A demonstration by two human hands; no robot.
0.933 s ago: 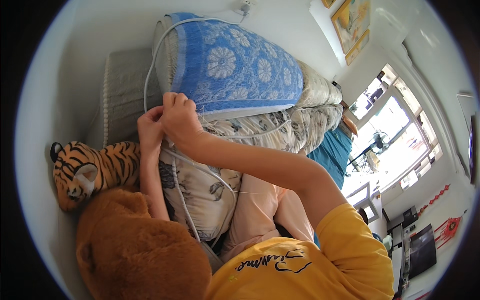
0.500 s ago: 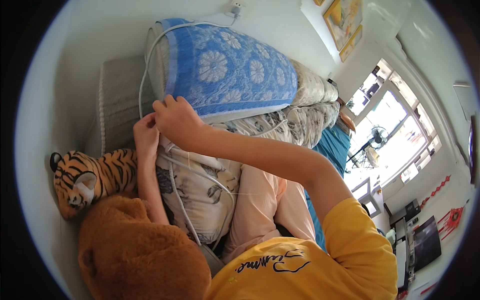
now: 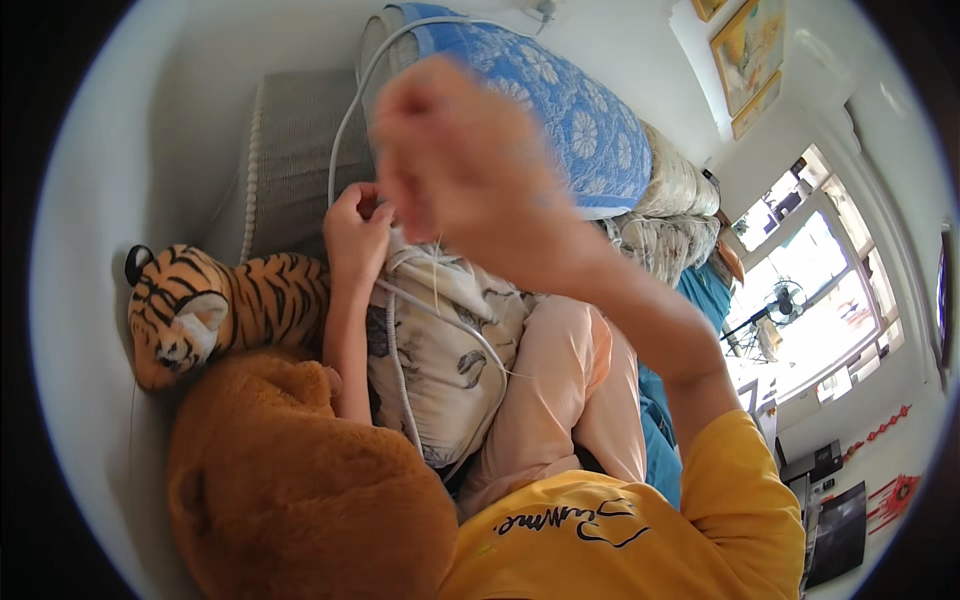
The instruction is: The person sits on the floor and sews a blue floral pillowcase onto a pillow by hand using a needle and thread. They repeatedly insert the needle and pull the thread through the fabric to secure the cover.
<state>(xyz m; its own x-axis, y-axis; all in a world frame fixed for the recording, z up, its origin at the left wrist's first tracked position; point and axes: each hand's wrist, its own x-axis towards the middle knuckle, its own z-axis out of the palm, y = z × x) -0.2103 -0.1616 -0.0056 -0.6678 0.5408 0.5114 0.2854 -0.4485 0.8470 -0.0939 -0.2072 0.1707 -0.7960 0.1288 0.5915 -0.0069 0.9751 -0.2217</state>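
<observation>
A cream pillow (image 3: 440,370) with grey leaf print lies on my lap, against my peach trousers (image 3: 560,390). My left hand (image 3: 355,228) pinches the pillow's top edge. My right hand (image 3: 450,160) is raised close to the camera and blurred, fingers pinched together. A thin pale thread (image 3: 437,272) runs from it down to the pillow's edge. A white cable (image 3: 392,350) loops over the pillow and up past my left hand.
An orange striped tiger plush (image 3: 210,305) lies to the left, and a big brown plush (image 3: 300,490) is at the lower left. Behind are a grey cushion (image 3: 290,150), a blue flowered pillow (image 3: 565,110) and folded bedding (image 3: 680,215). A bright window (image 3: 810,300) is at the right.
My right hand has lifted away from the pillow's edge toward the camera, drawing the thread up. My left hand has stayed on the edge. The view has moved closer.
</observation>
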